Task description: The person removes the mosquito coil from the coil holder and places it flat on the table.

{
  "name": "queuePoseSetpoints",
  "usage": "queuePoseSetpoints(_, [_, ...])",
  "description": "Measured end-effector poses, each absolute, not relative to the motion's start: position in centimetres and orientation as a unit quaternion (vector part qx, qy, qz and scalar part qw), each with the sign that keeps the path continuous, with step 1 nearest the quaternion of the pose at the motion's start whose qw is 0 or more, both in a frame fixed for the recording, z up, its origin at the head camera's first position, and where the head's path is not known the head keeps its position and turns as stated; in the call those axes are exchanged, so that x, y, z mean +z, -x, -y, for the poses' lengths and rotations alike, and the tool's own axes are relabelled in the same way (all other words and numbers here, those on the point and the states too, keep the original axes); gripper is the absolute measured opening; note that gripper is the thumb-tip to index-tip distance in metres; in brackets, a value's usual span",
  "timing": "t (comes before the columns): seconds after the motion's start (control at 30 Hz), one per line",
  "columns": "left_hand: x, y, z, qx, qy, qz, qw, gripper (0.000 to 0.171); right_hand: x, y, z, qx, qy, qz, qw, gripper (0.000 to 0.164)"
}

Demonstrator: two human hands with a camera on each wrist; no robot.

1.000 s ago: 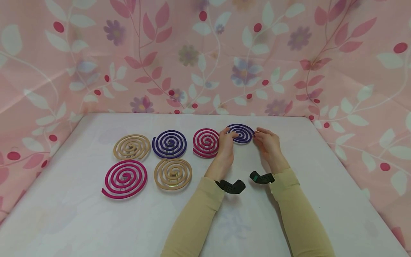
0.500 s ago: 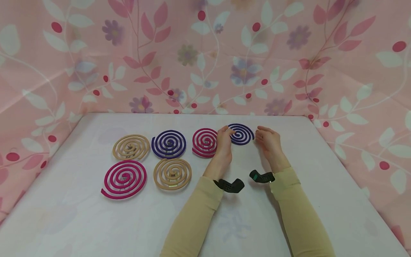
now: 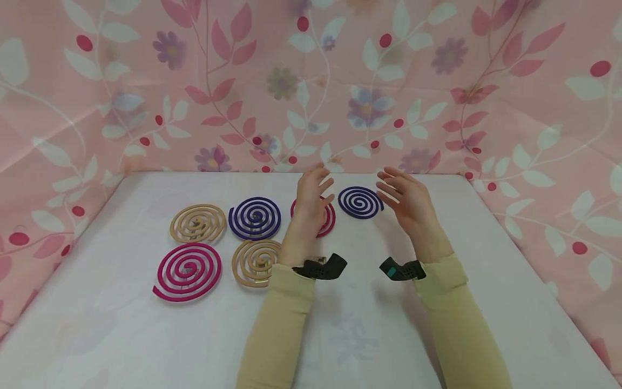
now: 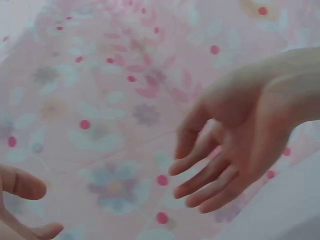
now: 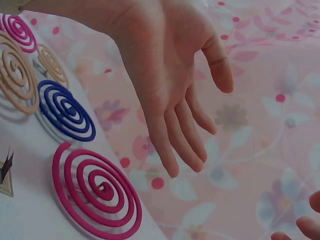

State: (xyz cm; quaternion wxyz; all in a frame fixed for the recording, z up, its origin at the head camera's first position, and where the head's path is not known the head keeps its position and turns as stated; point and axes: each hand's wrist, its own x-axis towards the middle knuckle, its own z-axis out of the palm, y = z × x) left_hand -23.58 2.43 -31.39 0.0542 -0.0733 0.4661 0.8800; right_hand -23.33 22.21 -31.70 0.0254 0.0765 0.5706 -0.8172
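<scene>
Both hands are raised above the table, palms facing each other, with nothing in them. My left hand (image 3: pixel 311 202) has loosely bent fingers and overlaps a pink mosquito coil (image 3: pixel 328 224) in the head view, hiding much of it. My right hand (image 3: pixel 409 202) is held the same way, its fingertips near the outer end of a blue mosquito coil (image 3: pixel 359 203). That blue coil lies at the back, between the hands. The left wrist view shows the right hand (image 4: pixel 240 135) with fingers spread; the right wrist view shows the left hand (image 5: pixel 165 75) relaxed.
To the left are another blue coil (image 3: pixel 255 218), two tan coils (image 3: pixel 197 223) and a larger pink coil (image 3: pixel 188 272), with small metal stands visible under them. A small metal stand (image 5: pixel 6 175) sits on the white table (image 3: pixel 359 346). Floral cloth (image 3: pixel 282 81) hangs behind.
My left hand has let go of the right-hand blue coil and moved left and up, over the pink coil. The right hand has risen slightly and opened. The blue coil stays in place.
</scene>
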Motion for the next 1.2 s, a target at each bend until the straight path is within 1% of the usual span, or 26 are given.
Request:
queuePoseSetpoints(0.23, [-30.3,23.2,1.2,0.858,0.025,-0.511,0.05,0.049,-30.5,22.3,-21.4,-0.831,-0.049,-0.553,0.036,0.031])
queuePoseSetpoints(0.37, [-30.1,23.1,2.4,0.843,0.0,-0.533,0.067,0.049,-30.0,21.8,-21.2,-0.834,-0.04,-0.549,0.033,0.03])
queuePoseSetpoints(0.67, [-30.1,22.3,5.6,0.796,-0.028,-0.597,0.098,0.052,-29.1,21.0,-20.7,-0.838,-0.02,-0.545,0.027,0.029])
queuePoseSetpoints(0.87, [-31.1,21.4,8.3,0.773,-0.027,-0.621,0.126,0.056,-29.0,20.9,-20.6,-0.842,-0.012,-0.538,0.032,0.028])
queuePoseSetpoints(1.2, [-32.4,22.2,11.0,0.771,-0.017,-0.626,0.119,0.056,-29.4,20.9,-20.5,-0.833,-0.014,-0.551,0.038,0.032])
